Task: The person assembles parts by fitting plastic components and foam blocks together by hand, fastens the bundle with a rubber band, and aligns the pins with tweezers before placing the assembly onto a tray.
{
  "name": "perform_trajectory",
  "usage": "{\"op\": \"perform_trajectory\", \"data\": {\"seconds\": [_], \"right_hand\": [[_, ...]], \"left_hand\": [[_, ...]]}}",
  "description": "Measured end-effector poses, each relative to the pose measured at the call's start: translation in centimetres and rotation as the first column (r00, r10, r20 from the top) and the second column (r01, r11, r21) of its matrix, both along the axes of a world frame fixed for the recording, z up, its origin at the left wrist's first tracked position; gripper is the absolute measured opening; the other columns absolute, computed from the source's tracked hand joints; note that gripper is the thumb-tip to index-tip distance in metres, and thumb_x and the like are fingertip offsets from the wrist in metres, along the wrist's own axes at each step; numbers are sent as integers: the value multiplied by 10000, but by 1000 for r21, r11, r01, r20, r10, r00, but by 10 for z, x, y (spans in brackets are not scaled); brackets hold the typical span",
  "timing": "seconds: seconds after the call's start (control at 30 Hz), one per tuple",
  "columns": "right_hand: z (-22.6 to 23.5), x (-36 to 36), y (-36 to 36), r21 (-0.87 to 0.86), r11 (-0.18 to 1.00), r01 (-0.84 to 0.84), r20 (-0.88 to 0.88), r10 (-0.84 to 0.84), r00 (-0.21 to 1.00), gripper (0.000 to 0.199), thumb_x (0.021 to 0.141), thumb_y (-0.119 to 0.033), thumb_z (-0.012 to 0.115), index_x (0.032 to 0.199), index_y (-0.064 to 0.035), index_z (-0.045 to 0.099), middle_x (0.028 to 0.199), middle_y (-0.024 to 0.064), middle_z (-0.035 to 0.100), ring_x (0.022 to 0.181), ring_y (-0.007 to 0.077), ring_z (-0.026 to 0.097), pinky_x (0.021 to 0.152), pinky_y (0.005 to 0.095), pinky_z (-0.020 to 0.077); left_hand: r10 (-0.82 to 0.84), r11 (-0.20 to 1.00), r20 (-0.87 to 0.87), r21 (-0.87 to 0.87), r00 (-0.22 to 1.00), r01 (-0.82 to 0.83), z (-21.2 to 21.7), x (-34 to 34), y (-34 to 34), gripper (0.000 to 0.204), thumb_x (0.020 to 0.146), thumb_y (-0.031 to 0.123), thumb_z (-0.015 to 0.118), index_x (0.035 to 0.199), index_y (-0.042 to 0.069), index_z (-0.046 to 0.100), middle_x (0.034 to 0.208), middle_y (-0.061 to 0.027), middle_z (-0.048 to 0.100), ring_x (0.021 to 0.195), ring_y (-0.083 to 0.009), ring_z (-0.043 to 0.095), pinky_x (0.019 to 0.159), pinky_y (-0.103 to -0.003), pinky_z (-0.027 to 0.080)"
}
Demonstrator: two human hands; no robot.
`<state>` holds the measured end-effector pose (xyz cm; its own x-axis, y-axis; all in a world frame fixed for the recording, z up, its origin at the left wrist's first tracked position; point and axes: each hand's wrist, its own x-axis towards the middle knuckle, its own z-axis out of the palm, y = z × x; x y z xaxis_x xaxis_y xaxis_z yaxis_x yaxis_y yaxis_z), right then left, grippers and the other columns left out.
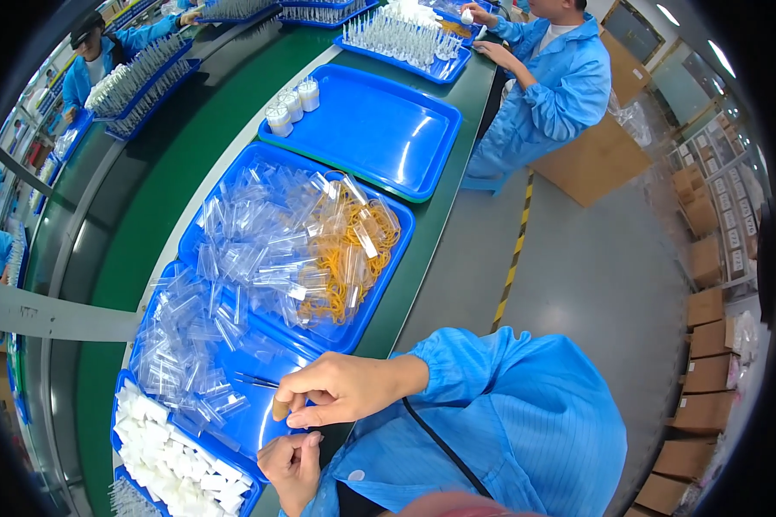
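While both hands meet at the near edge of the bench, the right hand (341, 389) reaches across with its fingers curled, and a small tan strip (281, 408), soft like tape or a bandage, sits pinched at its fingertips. Just below it, the left hand (291, 461) is loosely closed, its fingers pointing up toward that strip and almost touching it; whether it grips the strip I cannot tell. Thin metal tweezers (257, 380) lie just left of the right hand on a glossy blue plastic tray (259, 422). Near left, a tray holds white foam-like blocks (177, 457). Farther along, small clear plastic bags (259, 250) lie heaped, crinkled and shiny, with a tangle of yellow rubber bands (353, 258) on the right. Beyond that, another blue tray (379, 129) carries a few small white-capped jars (291, 105) at its far left corner. A person in a blue coat (552, 86) sits far right.
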<state>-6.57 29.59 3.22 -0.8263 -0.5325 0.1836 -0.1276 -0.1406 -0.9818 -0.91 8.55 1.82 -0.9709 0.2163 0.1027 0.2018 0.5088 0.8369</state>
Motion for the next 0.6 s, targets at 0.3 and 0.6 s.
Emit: {"op": "perform_trajectory", "data": {"seconds": [0.3, 0.6], "right_hand": [[0, 6, -20, 281, 959, -26, -43, 40, 998, 189, 948, -138, 634, 1106, -40, 668, 956, 105, 711, 836, 189, 697, 737, 312, 546], [39, -10, -62, 694, 719, 28, -329, 283, 901, 240, 846, -121, 706, 1072, -60, 653, 861, 113, 685, 738, 293, 658, 666, 381, 511]], "left_hand": [[-72, 997, -118, 18, 990, 75, 2, 13, -20, 34, 822, 83, 739, 846, 65, 723, 714, -89, 683, 558, -240, 600, 540, -339, 450], [143, 974, -307, 212, 941, -79, 6, 26, -60, 174, 839, 55, 726, 1013, 52, 738, 678, -75, 667, 535, -193, 611, 484, -298, 436]]}}
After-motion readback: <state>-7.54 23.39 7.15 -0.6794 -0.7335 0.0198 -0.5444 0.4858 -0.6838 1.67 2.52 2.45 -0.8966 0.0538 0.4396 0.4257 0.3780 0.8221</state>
